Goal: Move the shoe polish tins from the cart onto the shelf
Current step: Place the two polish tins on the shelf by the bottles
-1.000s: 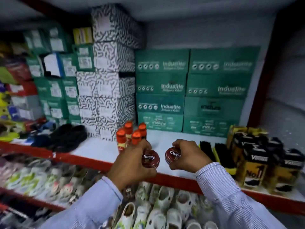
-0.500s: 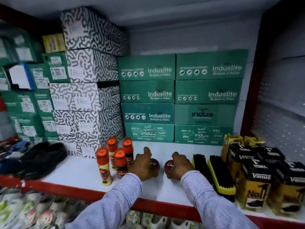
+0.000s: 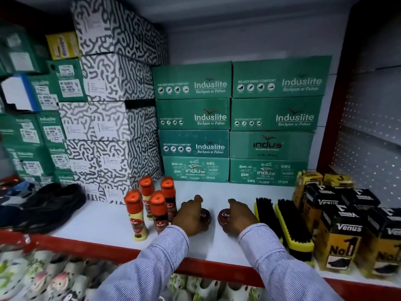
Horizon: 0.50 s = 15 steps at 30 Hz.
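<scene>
1. 2 red Cherry polish tins: left tin [image 3: 205,215] and right tin [image 3: 223,217], side by side low on the white shelf [image 3: 104,220]; contact with it cannot be told
2. Left hand [image 3: 188,216] and right hand [image 3: 240,215] each closed around 1 tin
3. Risk: withdrawing left hand may topple the 4 Kiwi liquid-polish bottles [image 3: 157,211] just beside
4. Risk: right sleeve may brush the shoe brushes [image 3: 290,224]

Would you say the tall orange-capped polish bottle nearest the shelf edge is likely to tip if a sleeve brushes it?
Probably yes: the front bottle is tall, narrow-based and already leaning slightly. It would likely knock into the neighbouring bottles, and the left hand works close by.
</scene>
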### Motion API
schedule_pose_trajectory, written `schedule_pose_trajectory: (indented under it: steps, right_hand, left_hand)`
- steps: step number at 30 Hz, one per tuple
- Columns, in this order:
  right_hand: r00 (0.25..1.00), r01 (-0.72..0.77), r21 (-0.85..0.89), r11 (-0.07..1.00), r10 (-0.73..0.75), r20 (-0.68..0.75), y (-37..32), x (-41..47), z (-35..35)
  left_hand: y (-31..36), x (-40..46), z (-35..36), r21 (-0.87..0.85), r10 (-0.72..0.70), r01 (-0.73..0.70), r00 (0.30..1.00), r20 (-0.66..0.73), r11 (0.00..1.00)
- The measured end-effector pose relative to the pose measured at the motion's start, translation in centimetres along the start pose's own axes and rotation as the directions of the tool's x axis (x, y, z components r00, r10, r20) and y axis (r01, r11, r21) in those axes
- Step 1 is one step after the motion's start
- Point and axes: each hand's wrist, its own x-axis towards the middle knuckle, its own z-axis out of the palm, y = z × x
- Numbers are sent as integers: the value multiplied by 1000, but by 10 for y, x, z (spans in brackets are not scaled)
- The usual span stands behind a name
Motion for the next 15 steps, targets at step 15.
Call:
schedule_pose_trajectory:
  steps: [15]
  right_hand:
    - [832,487,-59,871,-484,-273,8,-206,110]
  left_hand:
    - [-73,-235,85,271,417,-331,819,-394,904]
